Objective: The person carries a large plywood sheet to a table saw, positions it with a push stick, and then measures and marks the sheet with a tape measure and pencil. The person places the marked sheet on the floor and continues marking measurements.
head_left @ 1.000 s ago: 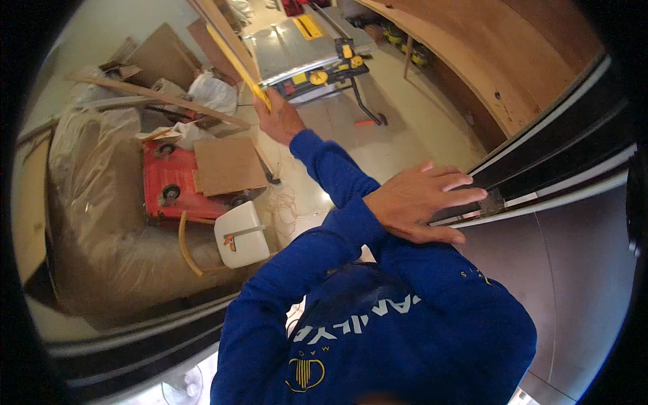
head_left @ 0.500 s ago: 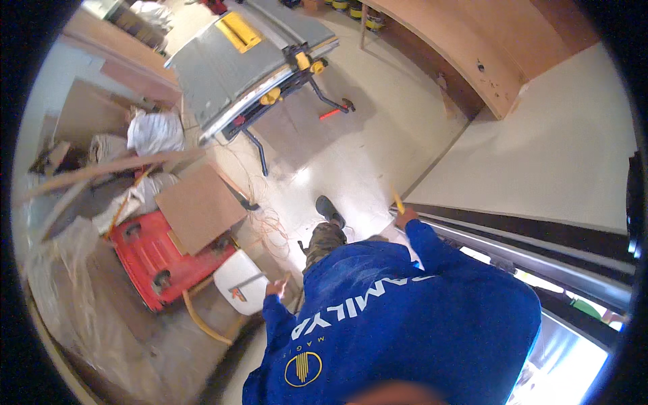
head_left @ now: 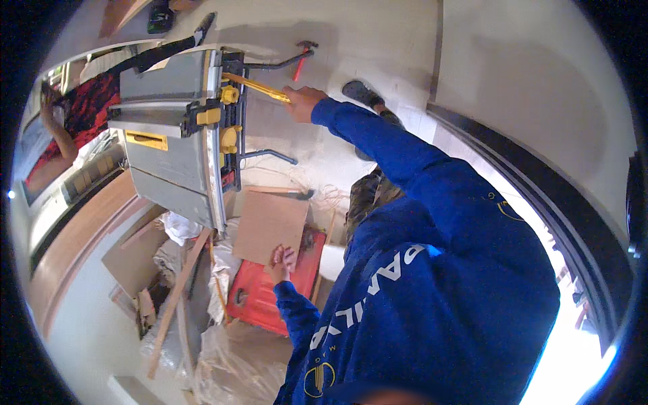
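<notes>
My right hand (head_left: 302, 102) reaches out ahead and is closed on one end of a long yellow stick (head_left: 260, 88). The stick's far end lies against the yellow-and-black edge of a grey table saw (head_left: 172, 145). My left hand (head_left: 283, 258) hangs lower, its fingers loosely curled and holding nothing. It sits over the near edge of a brown cardboard sheet (head_left: 268, 226) that rests on a red case (head_left: 266, 300). Blue sleeves cover both my arms.
A red-handled hammer (head_left: 301, 57) and my shoe (head_left: 361, 92) are on the pale floor. Another person in red patterned clothing (head_left: 88, 108) stands past the saw. Wooden planks (head_left: 181, 293), cardboard scraps and plastic sheeting (head_left: 229, 361) are piled at lower left. A black door track (head_left: 540, 196) runs on the right.
The view has swung round toward the table saw. My right hand, still holding the yellow stick, has moved out to the saw. My left hand now hangs over the cardboard.
</notes>
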A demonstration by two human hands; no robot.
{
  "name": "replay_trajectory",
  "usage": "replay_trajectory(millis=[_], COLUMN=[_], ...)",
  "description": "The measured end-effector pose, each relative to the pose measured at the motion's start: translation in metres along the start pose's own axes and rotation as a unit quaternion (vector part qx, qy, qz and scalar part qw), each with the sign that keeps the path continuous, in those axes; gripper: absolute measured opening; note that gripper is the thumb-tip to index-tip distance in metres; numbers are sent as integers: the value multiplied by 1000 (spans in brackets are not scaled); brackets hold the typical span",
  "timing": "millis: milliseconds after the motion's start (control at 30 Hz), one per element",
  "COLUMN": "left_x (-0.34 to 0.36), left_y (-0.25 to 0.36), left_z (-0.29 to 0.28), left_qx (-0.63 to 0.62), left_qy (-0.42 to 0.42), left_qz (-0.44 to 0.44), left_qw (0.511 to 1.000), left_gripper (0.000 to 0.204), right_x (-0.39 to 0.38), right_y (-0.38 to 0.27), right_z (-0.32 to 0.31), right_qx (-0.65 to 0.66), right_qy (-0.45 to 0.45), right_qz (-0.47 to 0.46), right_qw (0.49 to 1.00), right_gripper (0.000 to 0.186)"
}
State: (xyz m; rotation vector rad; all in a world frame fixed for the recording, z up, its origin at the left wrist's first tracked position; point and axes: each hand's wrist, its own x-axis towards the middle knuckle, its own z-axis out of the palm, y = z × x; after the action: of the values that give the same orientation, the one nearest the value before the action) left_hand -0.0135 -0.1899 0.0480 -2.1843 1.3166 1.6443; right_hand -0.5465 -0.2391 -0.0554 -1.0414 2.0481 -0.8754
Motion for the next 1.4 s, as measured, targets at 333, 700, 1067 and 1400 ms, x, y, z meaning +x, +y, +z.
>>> replay_trajectory(millis=[333, 700, 1067, 1400], left_x=[34, 54, 23, 21], left_y=[131, 248, 221, 227], left_z=[77, 145, 138, 143], left_qx=[182, 79, 8, -25], left_qy=[-138, -101, -91, -86], left_qz=[-138, -97, -192, -229], left_qw=[964, 987, 977, 969], left_gripper=[45, 44, 50, 43], right_x=[23, 75, 77, 43], right_y=[39, 43, 23, 11], right_z=[-41, -60, -78, -68], right_qx=[27, 29, 16, 7], right_qy=[-122, -209, -193, -241], right_qz=[4, 3, -23, 29], right_qw=[992, 977, 981, 970], right_gripper=[40, 44, 55, 74])
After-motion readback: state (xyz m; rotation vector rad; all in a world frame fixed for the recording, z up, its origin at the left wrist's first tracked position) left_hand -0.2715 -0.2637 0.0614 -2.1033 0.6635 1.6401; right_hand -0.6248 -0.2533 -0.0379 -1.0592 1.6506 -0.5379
